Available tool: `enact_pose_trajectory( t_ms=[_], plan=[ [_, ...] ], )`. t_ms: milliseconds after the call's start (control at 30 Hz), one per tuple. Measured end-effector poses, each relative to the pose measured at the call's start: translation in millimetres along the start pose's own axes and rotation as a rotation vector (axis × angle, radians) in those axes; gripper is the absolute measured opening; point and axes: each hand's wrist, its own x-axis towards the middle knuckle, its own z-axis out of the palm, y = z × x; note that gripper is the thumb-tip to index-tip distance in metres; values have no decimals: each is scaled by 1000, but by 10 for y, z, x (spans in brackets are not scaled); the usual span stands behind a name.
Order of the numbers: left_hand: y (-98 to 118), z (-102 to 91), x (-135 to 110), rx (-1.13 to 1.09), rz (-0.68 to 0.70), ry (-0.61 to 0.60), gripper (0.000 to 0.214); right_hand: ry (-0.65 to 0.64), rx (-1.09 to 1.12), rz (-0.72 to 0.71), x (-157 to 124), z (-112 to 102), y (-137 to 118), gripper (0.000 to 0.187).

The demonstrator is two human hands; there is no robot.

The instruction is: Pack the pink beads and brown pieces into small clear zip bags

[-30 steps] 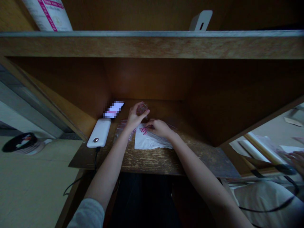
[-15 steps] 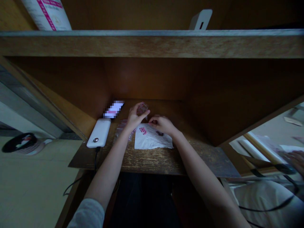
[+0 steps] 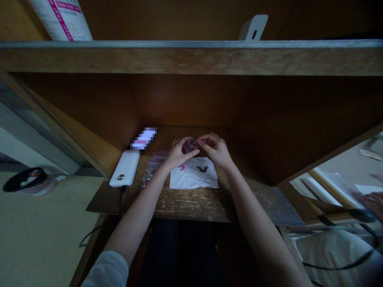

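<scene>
My left hand is curled round a small see-through plastic container; I cannot tell whether it is a bag or a tub. Thumb and forefinger of my right hand pinch close beside it, on something too small to make out, with a hint of pink at the tips. Below both hands lies a creased white tissue. Small pink pieces rest on its left part, partly behind my left hand, and dark slender pieces on its right. Clear zip bags lie left of the tissue, partly under my left forearm.
A white power bank with a black cable and a lit phone sit at the desk's left. The shelf edge crosses above my hands. A bin stands on the floor at left. Another person's hand shows far right.
My left hand has brought the plastic container slightly right and lower. My right hand has lifted off the tissue, up and right, uncovering the dark pieces.
</scene>
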Motion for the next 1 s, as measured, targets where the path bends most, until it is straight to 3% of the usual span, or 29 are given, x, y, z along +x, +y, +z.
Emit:
enact_pose_trajectory(
  t_ms=[333, 467, 633, 800, 1000],
  plan=[
    [22, -21, 6, 8, 30, -11, 44, -113, 33, -11, 2, 48, 35, 18],
    [-19, -45, 14, -20, 32, 23, 43, -49, 30, -2, -2, 55, 45, 19],
    [-185, -92, 63, -75, -65, 154, 43, 29, 36, 49, -13, 99, 81, 19],
    [-320, -116, 113, -139, -116, 247, 43, -183, -50, 0, -41, 186, 108, 16],
    [-342, -94, 127, -169, -120, 264, 41, -437, -193, -79, -122, 358, 153, 17]
  ],
)
